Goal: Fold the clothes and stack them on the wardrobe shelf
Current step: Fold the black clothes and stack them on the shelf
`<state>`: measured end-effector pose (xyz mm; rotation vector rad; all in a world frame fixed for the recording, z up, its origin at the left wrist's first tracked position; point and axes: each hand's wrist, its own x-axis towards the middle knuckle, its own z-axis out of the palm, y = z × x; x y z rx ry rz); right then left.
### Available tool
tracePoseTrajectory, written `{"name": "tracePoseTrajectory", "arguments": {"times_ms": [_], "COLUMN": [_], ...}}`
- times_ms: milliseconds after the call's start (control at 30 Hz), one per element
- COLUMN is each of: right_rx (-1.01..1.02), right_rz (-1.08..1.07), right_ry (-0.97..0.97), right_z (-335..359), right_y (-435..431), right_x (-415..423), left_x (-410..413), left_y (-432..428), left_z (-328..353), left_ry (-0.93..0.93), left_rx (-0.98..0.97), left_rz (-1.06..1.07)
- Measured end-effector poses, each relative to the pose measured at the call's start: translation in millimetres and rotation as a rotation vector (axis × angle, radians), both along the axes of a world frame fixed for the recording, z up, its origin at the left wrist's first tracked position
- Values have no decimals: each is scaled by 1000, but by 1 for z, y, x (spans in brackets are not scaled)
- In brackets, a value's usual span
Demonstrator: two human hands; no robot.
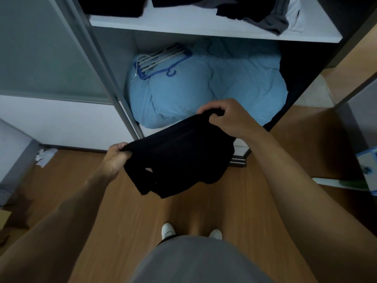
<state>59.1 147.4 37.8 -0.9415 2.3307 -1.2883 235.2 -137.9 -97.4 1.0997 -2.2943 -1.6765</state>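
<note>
In the head view, a black piece of clothing (179, 158) is held up in the air in front of the open wardrobe (110, 78), above the wood floor (132, 211). Its top edge is pinched at one end by the left hand (117, 158), with the fingers curled tight round the cloth. The other end is gripped by the right hand (226, 117), which is held higher and nearer the wardrobe. The cloth is stretched between the two hands, and the rest hangs down in loose folds. Behind it, a big blue bundle of bedding (204, 88) is stuffed into the bottom space of the wardrobe. Some hangers (161, 60) are laid on top of the bundle. Above, a white shelf (204, 27) is seen, with dark clothes (255, 11) piled on it in a loose heap at the right.
</note>
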Motion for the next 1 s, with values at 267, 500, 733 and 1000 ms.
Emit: {"name": "tracePoseTrajectory", "arguments": {"times_ms": [267,500,733,1000], "right_rx": [288,102,533,592], "right_rz": [-30,-158,191,193], "right_ry": [-110,-344,-179,-136], "right_z": [-18,-8,9,-1], "right_y": [0,-20,-25,-17], "right_x": [-4,14,21,16], "left_x": [-33,-41,-51,-51], "left_y": [11,2,18,27], "left_z": [29,35,42,41], "left_ry": [84,45,132,84], "left_rx": [-117,-204,-189,-290], "left_rz": [160,193,159,-111]}}
